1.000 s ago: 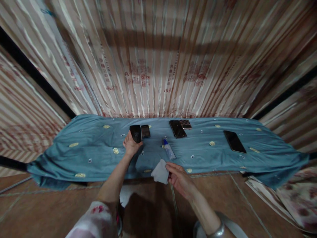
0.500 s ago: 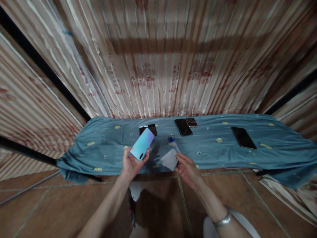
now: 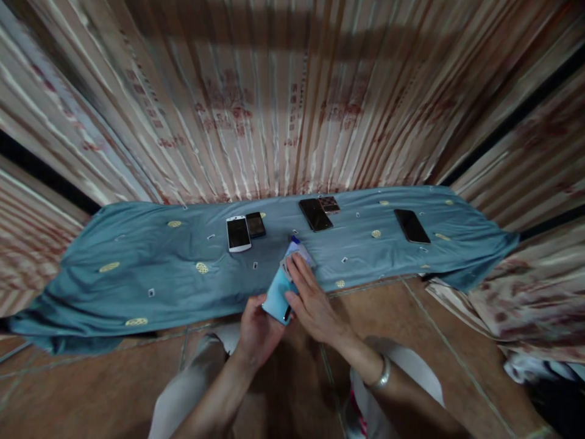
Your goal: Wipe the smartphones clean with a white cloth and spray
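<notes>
We grip a pale blue phone (image 3: 277,297) in our left hand (image 3: 256,329). Our right hand (image 3: 312,302) presses a cloth (image 3: 292,261) flat on it, a white phone (image 3: 238,233) lying at eleven o'clock.

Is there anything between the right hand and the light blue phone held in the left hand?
Only a small cloth: the right hand presses it onto the back of the light blue phone, which the left hand grips from below.
</notes>
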`<state>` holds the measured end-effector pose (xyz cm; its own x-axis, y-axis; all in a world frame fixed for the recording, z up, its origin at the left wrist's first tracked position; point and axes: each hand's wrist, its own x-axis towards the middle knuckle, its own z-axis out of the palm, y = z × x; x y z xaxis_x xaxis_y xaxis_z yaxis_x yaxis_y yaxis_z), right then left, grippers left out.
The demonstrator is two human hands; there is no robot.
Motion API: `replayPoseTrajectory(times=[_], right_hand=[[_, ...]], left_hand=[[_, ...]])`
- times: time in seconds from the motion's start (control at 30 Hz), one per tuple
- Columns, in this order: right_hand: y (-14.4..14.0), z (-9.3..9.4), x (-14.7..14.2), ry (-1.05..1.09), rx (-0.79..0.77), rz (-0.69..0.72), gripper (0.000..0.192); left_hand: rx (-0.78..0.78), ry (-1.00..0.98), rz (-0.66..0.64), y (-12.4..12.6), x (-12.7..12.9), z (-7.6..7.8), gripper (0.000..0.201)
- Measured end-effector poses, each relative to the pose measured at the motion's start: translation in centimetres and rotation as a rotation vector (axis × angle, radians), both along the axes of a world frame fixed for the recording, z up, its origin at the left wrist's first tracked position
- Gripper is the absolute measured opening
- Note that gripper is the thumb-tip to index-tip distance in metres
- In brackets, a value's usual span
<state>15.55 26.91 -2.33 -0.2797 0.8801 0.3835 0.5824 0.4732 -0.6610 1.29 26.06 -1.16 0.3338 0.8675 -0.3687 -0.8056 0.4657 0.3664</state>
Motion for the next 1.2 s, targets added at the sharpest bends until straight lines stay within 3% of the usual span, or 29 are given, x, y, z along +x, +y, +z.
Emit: replayPoseTrajectory(times=[0.23,0.33,0.53,0.67,0.93,1.1,1.2], right_hand=[[-1.6,-0.9,-3.2,-0.124,0.104,0.22,0.079],[0.0,-0.9,-2.6,-0.136,0.111,0.171,0.077],[2.8,-0.2,-0.5,-0.041,0.018,-0.022,0.065],[1.9,-0.2,-1.4,-0.019,0.061,0.046,0.06],[-1.0,-0.6,-4.1,0.013,0.136,0.26,0.055],[1.1,-0.9,-2.2,-0.059,0.108,0.089,0.069],[2.2,-0.7,-1.1,-0.044,0.032,-0.01,0.068]], left_hand=[[-0.041,0.123,0.1,0.7,-1.0,-0.9,0.026],[-0.033,0.191,0.14,0.4,-1.2,-0.8,0.019],[0.146,0.292,-0.022,-0.5,-1.7,-0.8,0.029],[0.227,0.357,-0.019,-0.5,-2.0,-1.1,0.031],[0.002,0.475,0.125,-0.3,-3.3,-2.9,0.024],[0.108,0.338,-0.007,-0.5,-2.6,-1.8,0.029],[0.162,0.322,-0.046,-0.6,-2.2,-1.2,0.029]])
